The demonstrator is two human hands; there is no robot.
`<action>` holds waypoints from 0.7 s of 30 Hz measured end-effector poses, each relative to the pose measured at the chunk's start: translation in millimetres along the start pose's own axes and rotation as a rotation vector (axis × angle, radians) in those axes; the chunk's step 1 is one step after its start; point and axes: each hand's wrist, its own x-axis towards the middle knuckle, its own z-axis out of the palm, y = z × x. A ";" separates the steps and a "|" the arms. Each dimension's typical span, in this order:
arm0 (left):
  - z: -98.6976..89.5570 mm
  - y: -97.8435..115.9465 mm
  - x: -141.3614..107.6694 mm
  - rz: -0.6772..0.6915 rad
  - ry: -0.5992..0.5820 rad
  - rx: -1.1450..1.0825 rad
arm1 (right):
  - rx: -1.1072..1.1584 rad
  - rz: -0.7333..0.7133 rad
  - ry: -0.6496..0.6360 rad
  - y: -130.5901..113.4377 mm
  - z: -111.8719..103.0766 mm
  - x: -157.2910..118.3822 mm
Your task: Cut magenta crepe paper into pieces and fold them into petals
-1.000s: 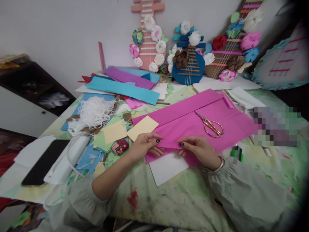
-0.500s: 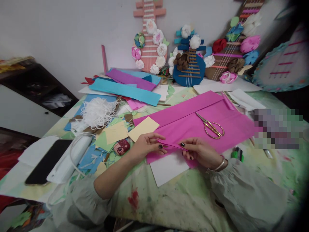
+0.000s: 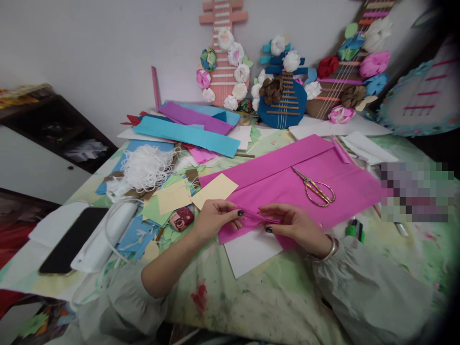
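White paper lies at six o'clock of a narrow pink strip, pinched by the left hand at nine and the right hand's fingers at three; scissors rest at two o'clock on pink sheeting.

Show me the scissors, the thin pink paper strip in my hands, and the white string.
Scissors (image 3: 308,181): head view, at the pivot.
Pink paper strip (image 3: 256,215): head view, on its exposed middle stretch.
White string (image 3: 146,167): head view, middle of the tangled pile.
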 end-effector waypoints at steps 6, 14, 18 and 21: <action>-2.3 -3.8 1.9 0.010 0.012 -0.012 | -0.096 -0.114 0.091 3.1 -0.4 -2.5; -3.0 -10.8 2.6 0.224 0.006 0.187 | -0.145 -0.162 0.130 7.7 0.5 -2.9; -1.1 -11.4 1.1 0.200 -0.007 0.230 | -0.203 -0.203 0.112 9.7 1.2 -3.8; -1.1 -12.1 1.2 0.182 0.010 0.220 | -0.250 -0.221 0.103 10.3 1.0 -5.0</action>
